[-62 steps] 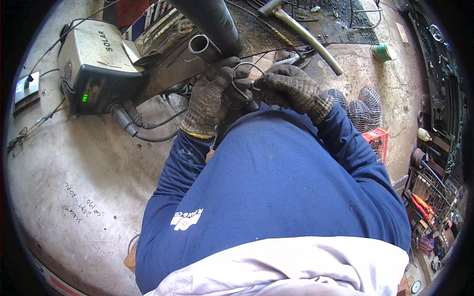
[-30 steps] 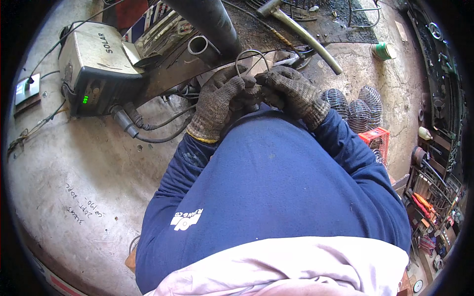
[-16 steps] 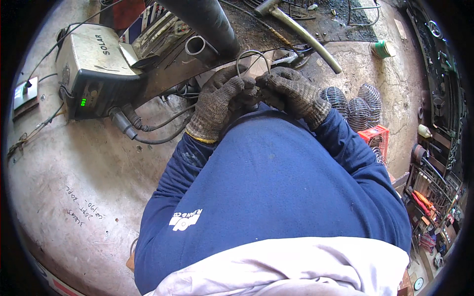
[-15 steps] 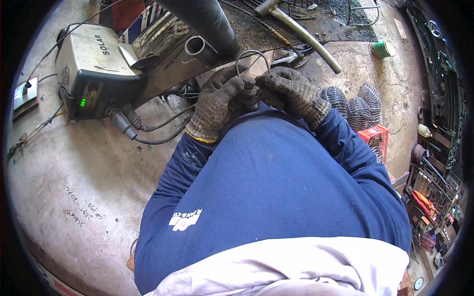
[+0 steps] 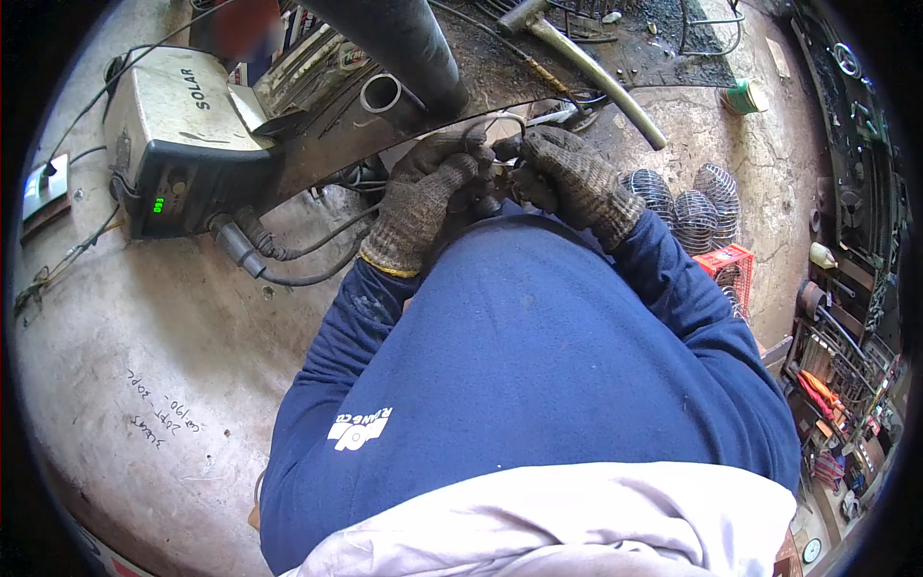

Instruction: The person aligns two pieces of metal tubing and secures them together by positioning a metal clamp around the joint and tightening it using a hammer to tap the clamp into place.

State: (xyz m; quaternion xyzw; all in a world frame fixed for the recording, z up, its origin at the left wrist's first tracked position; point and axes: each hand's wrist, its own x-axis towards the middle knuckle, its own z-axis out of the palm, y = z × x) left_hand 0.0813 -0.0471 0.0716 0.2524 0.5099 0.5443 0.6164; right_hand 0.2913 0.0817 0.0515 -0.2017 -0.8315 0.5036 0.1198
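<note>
Both of my hands wear grey-brown knitted work gloves and meet in front of my belly, at the near edge of a dark metal workbench (image 5: 336, 144). Between them is a thin metal wire ring (image 5: 502, 115), its upper arc showing above the fingers. My left hand (image 5: 428, 197) pinches the ring's left side with closed fingers. On the opposite side my right hand (image 5: 577, 178) grips it, thumb and fingers curled in. The ring's lower part is mostly hidden by the gloves.
A hammer (image 5: 596, 77) lies on the bench, its handle jutting over the edge. A thick dark pipe (image 5: 399, 43) slants beside a short tube (image 5: 382, 93). At left stands a welding machine (image 5: 192, 144) with cables. Wire coils (image 5: 694, 213) and a red crate (image 5: 728, 262) sit right.
The wire ring has tipped, so its arc looks lower and flatter above my gloves. Both hands stay nearly in place, with a slight turn of the fingers.
</note>
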